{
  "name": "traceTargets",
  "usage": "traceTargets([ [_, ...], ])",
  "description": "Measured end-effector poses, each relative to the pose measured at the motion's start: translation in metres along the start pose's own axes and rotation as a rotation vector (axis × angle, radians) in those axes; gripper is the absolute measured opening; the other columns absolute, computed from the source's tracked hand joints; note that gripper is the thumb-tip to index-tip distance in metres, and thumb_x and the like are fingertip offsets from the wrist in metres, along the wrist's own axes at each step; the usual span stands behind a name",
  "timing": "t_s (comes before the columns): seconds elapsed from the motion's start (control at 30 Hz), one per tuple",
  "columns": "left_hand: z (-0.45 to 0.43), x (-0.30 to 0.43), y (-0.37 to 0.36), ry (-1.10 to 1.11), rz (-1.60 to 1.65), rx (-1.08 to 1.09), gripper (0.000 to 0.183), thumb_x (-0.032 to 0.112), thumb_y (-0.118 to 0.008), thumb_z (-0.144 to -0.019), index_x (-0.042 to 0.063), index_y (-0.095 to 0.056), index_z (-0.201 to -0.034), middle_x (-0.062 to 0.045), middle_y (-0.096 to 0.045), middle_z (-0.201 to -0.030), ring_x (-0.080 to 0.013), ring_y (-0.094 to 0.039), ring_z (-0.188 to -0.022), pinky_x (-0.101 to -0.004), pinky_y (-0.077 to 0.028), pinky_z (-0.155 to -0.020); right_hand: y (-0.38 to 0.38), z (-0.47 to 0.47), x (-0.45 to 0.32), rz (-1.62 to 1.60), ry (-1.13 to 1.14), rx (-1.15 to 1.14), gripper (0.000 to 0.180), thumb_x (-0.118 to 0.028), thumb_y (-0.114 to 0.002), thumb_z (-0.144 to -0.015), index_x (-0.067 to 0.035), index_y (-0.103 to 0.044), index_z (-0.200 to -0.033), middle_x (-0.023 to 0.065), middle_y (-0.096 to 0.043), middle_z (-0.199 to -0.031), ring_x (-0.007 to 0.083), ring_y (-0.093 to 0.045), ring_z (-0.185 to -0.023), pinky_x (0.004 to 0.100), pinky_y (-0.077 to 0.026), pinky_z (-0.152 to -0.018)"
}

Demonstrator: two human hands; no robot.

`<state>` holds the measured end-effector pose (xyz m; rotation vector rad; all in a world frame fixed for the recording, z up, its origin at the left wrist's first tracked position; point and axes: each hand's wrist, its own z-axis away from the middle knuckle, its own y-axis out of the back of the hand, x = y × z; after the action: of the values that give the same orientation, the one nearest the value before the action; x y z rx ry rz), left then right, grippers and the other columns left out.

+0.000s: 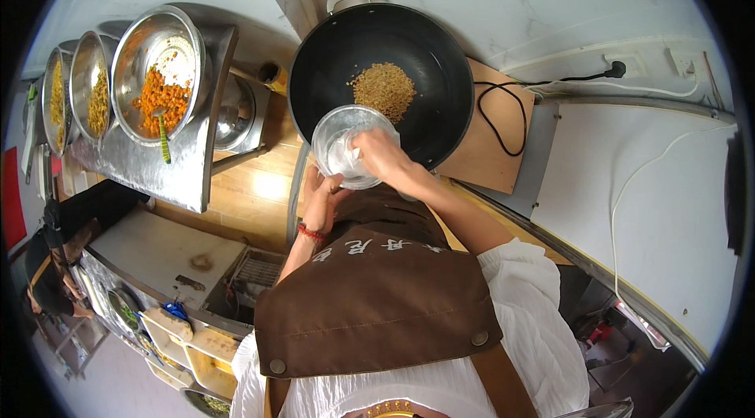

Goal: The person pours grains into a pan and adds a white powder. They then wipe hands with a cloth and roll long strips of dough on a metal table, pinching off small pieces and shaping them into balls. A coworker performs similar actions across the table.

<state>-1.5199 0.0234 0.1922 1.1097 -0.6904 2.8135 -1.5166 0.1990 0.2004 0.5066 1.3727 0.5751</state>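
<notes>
My left hand (321, 197) holds a clear plastic tub (355, 113) from its near left side, the fingers partly hidden behind it. Inside the tub, my right hand (380, 155) has its fingers bent around a pale, crumpled material (345, 154); whether it is thin film or tissue I cannot tell. The tub is tipped toward me over the near edge of a large black wok (324, 64). On the wok's bottom lies a heap of tan grains or seeds (383, 87), partly overlapped by the tub's rim.
A steel table (183, 173) at left carries metal bowls, the nearest bowl (187, 52) holding diced orange food (162, 93) and a green-handled spoon (164, 141). Right of the wok, a black cable (501, 87) crosses a wooden board (495, 164). Another person (50, 276) is at far left.
</notes>
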Motion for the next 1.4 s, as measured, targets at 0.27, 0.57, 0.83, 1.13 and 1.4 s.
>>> traceTargets([
  [0.27,-0.031,0.016,0.011,-0.086,0.089,0.0,0.048,0.015,-0.052,-0.081,0.006,-0.038,-0.126,-0.011,-0.05,-0.122,-0.0261,-0.053,-0.108,-0.0432,-0.048,-0.087,0.059,-0.033,0.024,-0.903,-0.347,0.052,0.019,0.008,-0.059,-0.075,0.006,-0.067,-0.092,0.0098,-0.067,-0.08,0.0154,-0.063,-0.07,0.0255,-0.051,-0.065],
  [0.57,0.001,0.048,0.07,-0.253,0.219,0.074,0.062,0.01,-0.051,-0.08,0.005,-0.028,-0.138,-0.014,-0.042,-0.133,-0.0294,-0.046,-0.119,-0.0455,-0.045,-0.095,0.064,-0.06,0.1,-0.475,-0.543,0.282,0.021,0.006,-0.059,-0.079,0.007,-0.064,-0.1,0.0115,-0.067,-0.089,0.0146,-0.064,-0.076,0.0257,-0.052,-0.068],
  [0.83,0.008,0.047,0.081,-0.271,0.241,0.128,0.064,0.009,-0.049,-0.08,0.005,-0.025,-0.139,-0.014,-0.04,-0.135,-0.0287,-0.046,-0.121,-0.0445,-0.045,-0.096,0.037,-0.061,0.115,-0.213,-0.37,0.302,0.025,0.001,-0.064,-0.075,0.001,-0.063,-0.099,0.0182,-0.065,-0.096,0.0234,-0.064,-0.092,0.0311,-0.049,-0.077],
  [1.13,0.004,0.048,0.075,-0.248,0.239,0.109,0.061,0.007,-0.049,-0.079,0.004,-0.029,-0.136,-0.014,-0.042,-0.132,-0.0287,-0.048,-0.118,-0.0432,-0.047,-0.093,0.044,-0.055,0.099,-0.005,-0.312,0.337,0.023,-0.001,-0.068,-0.064,-0.002,-0.058,-0.085,0.0149,-0.063,-0.08,0.0273,-0.063,-0.074,0.0357,-0.049,-0.071],
  [1.4,0.009,0.05,0.073,-0.264,0.144,0.12,0.064,0.019,-0.054,-0.079,0.003,-0.031,-0.137,-0.014,-0.043,-0.133,-0.0283,-0.048,-0.119,-0.0434,-0.043,-0.095,0.029,-0.041,0.115,0.115,-0.51,0.217,0.027,-0.005,-0.07,-0.064,-0.002,-0.058,-0.088,0.0203,-0.06,-0.105,0.0356,-0.059,-0.092,0.0398,-0.047,-0.077],
])
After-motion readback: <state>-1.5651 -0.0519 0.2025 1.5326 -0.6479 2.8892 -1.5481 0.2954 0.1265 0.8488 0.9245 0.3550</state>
